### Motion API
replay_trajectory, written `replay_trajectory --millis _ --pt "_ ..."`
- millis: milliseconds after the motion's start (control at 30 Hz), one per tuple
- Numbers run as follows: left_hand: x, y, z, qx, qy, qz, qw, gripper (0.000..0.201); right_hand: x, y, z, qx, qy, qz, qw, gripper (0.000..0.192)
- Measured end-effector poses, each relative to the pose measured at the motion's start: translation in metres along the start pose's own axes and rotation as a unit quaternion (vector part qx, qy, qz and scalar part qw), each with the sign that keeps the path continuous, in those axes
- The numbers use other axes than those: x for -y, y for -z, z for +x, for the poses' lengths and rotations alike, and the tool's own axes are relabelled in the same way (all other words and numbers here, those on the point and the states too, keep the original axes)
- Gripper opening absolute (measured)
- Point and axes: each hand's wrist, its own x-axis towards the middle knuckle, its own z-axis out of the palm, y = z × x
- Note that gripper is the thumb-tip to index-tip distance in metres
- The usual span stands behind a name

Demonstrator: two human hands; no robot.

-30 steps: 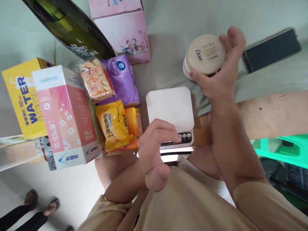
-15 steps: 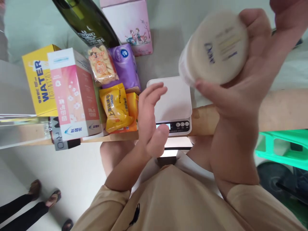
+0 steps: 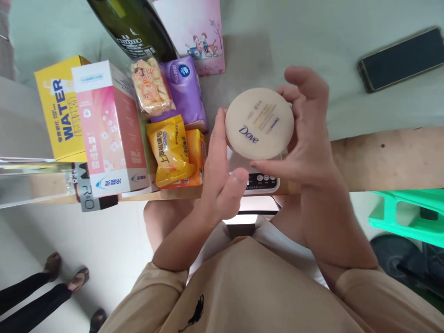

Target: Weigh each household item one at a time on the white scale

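Note:
A round cream-coloured Dove jar [image 3: 259,124], lid facing up, is over the small white kitchen scale [image 3: 236,162] and hides most of its plate. I cannot tell if its base touches the plate. My right hand [image 3: 308,134] grips the jar from the right, thumb at the near edge and fingers round the far side. My left hand [image 3: 222,175] is open on the jar's left, fingers stretched out along its side; whether they touch it is unclear. Part of the scale's display and buttons shows below the jar.
Left of the scale stand a yellow soap packet [image 3: 169,150], purple tissue pack [image 3: 183,92], snack bag [image 3: 151,88], pink-white box [image 3: 107,134], yellow WATER box [image 3: 58,111] and green bottle [image 3: 133,32]. A phone [image 3: 402,60] lies far right; a green stool [image 3: 409,215] stands below.
My right hand has brought the Dove jar left and down from the upper right to over the scale. My left hand has shifted slightly right, beside the jar. The phone has come into full view.

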Motion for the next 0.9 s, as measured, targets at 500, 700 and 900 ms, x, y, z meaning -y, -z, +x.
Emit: replay_trajectory --millis 500,700,900 --pt "0.006 -0.011 -0.004 -0.013 -0.004 -0.037 0.999 0.072 -0.016 -0.001 -0.002 0.037 -0.008 -0.036 0.999 0.116" --pt "-0.027 -0.017 0.0 -0.114 -0.037 -0.023 0.992 0.078 -0.015 0.007 -0.001 -0.016 -0.038 0.02 0.999 0.083" --pt "-0.037 -0.005 0.015 -0.225 -0.196 -0.03 0.954 0.033 -0.017 0.015 -0.001 -0.133 -0.078 0.002 0.988 0.064"
